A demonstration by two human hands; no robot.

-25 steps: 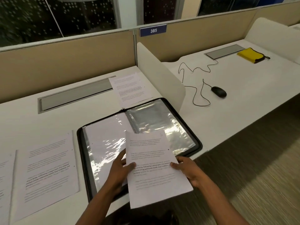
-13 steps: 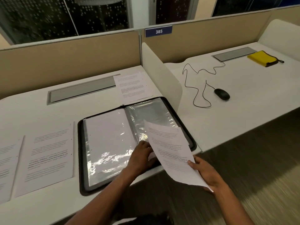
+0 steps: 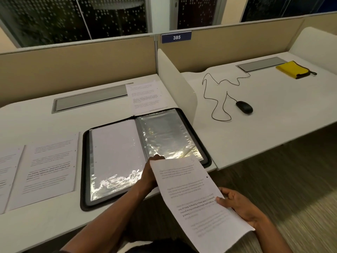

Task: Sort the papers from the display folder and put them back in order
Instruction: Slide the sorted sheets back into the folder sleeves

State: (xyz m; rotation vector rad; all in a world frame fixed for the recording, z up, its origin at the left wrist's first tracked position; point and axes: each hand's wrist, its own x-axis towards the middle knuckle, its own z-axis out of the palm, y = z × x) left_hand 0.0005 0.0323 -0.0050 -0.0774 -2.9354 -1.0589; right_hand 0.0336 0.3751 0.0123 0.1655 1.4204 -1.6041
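White desk (image 3: pixel 45 123): open folder (image 3: pixel 144 154), 3 sheets (image 3: pixel 49 165), mouse (image 3: pixel 244 107), pouch (image 3: pixel 292 69).

We see everything through one wide-angle head camera, looking forward and down from above the near edge of the surface (image 3: pixel 45 221). It sits close over the open display folder (image 3: pixel 145 157), faces the beige partition (image 3: pixel 78 61) behind, and bends straight lines towards the frame edges.
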